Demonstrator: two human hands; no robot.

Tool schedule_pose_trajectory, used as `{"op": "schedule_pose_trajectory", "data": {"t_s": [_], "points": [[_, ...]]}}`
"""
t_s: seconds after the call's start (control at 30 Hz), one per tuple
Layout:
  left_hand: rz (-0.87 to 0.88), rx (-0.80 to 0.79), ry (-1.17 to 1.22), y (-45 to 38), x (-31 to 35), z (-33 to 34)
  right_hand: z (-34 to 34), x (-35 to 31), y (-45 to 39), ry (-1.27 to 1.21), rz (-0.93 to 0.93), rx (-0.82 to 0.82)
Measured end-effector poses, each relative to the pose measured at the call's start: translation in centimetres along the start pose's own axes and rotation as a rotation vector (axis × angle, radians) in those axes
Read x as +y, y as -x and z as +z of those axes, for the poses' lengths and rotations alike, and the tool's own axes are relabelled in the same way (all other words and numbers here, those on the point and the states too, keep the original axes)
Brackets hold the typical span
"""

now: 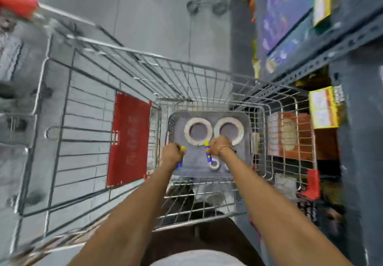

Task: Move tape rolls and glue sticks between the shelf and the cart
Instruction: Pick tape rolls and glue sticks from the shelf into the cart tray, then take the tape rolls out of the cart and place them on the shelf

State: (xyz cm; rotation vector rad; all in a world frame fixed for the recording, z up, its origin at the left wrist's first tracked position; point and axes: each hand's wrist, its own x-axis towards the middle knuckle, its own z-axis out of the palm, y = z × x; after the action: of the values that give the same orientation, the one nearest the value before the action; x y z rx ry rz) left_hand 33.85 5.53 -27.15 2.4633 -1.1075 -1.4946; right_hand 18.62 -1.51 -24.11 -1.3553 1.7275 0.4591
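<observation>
Both of my arms reach down into the wire cart (207, 73). My left hand (171, 154) is closed around a blue glue stick with a yellow cap (182, 148). My right hand (219, 146) grips another blue and yellow glue stick (207, 152). Two large white tape rolls, the left one (198, 131) and the right one (229, 129), lie flat side by side on the grey tray (178, 118) at the cart's bottom, just beyond my hands. A small tape roll (214, 164) lies under my right wrist.
The cart's red child-seat flap (129, 139) is to the left and its red handle (18, 7) at the far left. A dark metal shelf (323, 44) with coloured packages and a yellow box (324, 108) stands right of the cart. Grey floor lies ahead.
</observation>
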Motion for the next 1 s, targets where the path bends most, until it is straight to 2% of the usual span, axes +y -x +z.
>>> {"op": "schedule_pose_trajectory", "data": {"t_s": [0.17, 0.3, 0.47, 0.53, 0.63, 0.73, 0.87, 1.0], "points": [[-0.112, 0.023, 0.078, -2.3, -2.1, 3.3, 4.8, 1.3, -2.7, 0.119, 0.038, -0.101], [-0.101, 0.011, 0.109, -4.5, -3.2, 6.0, 8.8, 2.1, -5.0, 0.182, 0.046, -0.131], [-0.12, 0.075, 0.076, -5.0, -4.2, 6.9, 10.2, 2.6, -6.4, 0.168, 0.023, -0.118], [-0.094, 0.078, 0.049, -4.9, -4.1, 6.5, 9.2, 2.9, -6.7, 0.072, 0.025, -0.015], [0.065, 0.063, -0.05, -5.2, -2.6, 5.6, 6.3, 3.4, -7.2, -0.049, -0.055, 0.199], [0.352, 0.022, -0.24, -6.3, 0.0, 6.0, 3.6, 4.7, -8.3, 0.129, -0.177, 0.34], [0.515, 0.029, -0.505, -8.2, 2.6, 8.5, 3.5, 6.8, -10.3, 0.507, -0.134, 0.252], [0.551, 0.04, -0.669, -9.3, 3.2, 10.1, 4.1, 7.8, -11.1, 0.555, -0.134, 0.199]]}}
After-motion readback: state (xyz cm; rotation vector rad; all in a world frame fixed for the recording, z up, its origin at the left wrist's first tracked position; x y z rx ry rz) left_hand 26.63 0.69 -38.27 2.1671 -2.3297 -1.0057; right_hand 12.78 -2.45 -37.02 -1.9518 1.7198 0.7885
